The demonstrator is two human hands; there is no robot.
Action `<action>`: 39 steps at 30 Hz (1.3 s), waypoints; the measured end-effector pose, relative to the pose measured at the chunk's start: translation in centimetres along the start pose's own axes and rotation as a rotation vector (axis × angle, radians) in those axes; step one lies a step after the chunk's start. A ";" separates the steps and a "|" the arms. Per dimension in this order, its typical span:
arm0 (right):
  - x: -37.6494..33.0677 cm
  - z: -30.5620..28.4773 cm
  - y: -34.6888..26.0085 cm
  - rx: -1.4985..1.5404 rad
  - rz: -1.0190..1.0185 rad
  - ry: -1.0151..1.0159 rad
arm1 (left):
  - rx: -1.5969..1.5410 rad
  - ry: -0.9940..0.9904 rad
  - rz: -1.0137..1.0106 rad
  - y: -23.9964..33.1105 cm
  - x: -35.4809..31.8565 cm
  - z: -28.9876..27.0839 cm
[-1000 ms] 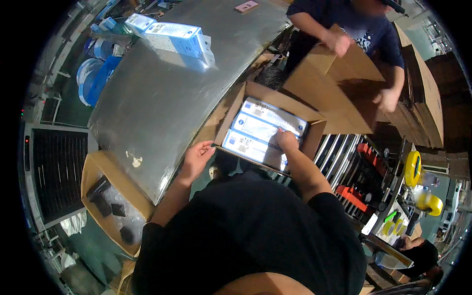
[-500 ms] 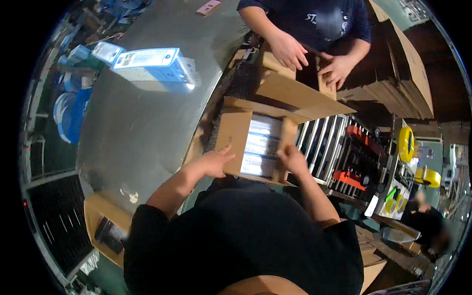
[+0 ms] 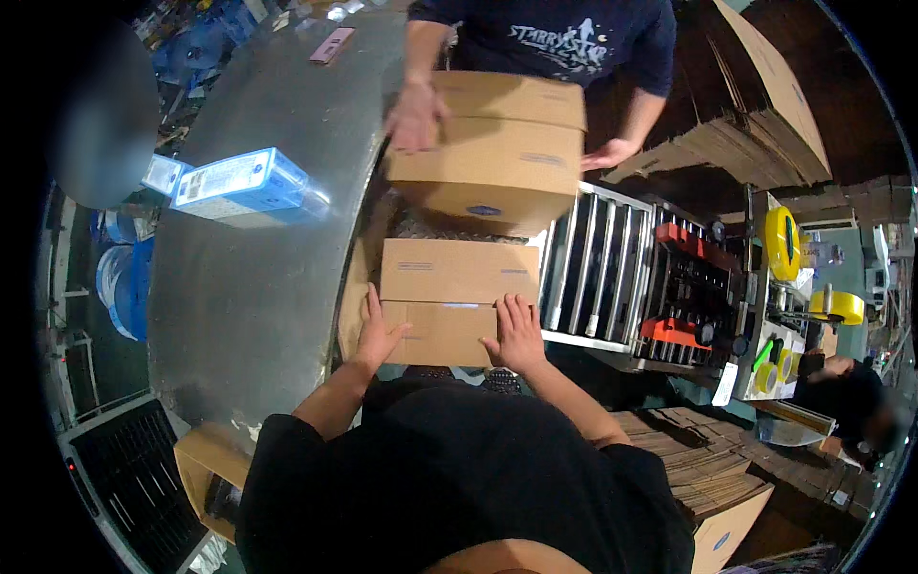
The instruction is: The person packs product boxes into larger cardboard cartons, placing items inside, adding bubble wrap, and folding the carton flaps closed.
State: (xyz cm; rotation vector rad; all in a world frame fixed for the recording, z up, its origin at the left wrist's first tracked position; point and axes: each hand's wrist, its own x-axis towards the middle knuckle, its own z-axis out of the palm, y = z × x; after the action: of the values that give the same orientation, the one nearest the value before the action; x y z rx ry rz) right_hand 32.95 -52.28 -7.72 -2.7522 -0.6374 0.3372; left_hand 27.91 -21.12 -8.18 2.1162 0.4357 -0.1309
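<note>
A brown cardboard box (image 3: 449,270) lies in front of me, its top flaps folded down and meeting at a narrow gap. A little of the pale contents shows in that gap. My left hand (image 3: 381,333) rests at the box's left edge, fingers stretched along the side and thumb across the near flap. On the right part of the near flap lies my right hand (image 3: 517,335), fingers spread toward the seam. Beyond it, a co-worker's hand (image 3: 417,117) is beside a second, taller cardboard box (image 3: 488,153); their other hand is at its right side.
A metal table (image 3: 258,316) to the left bears a blue-and-white carton (image 3: 239,187) and a pink flat object (image 3: 333,45). Right of the boxes runs a roller conveyor (image 3: 598,263) to a taping machine with red parts (image 3: 677,333) and yellow tape rolls (image 3: 781,244). Flattened cardboard (image 3: 727,158) is stacked behind.
The near box's flaps have come down over its contents, and both my hands now lie on it. The co-worker's box now stands larger and squared up behind it. My view has shifted.
</note>
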 end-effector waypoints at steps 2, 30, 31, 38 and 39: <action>-1.0 -1.3 1.0 -0.045 -0.018 -0.129 | 0.122 -0.124 0.050 -1.5 0.2 1.7; -8.5 -13.9 43.4 -0.102 0.657 0.221 | 0.125 -0.362 0.445 32.8 6.6 50.9; -9.1 -13.0 43.2 -0.086 0.692 0.261 | 0.133 -0.367 0.485 33.2 6.6 52.2; -16.8 -10.1 31.7 0.274 0.696 0.405 | 0.065 -0.807 0.692 34.8 11.7 54.5; -19.5 -10.4 29.3 0.294 0.714 0.558 | 0.190 -0.778 0.785 35.6 10.9 53.6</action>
State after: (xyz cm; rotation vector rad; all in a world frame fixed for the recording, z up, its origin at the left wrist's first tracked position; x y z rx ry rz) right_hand 30.33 -88.81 -4.76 -2.5049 0.5026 -0.1888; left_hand 54.75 -80.46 -12.46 2.0693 -0.8798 -0.5179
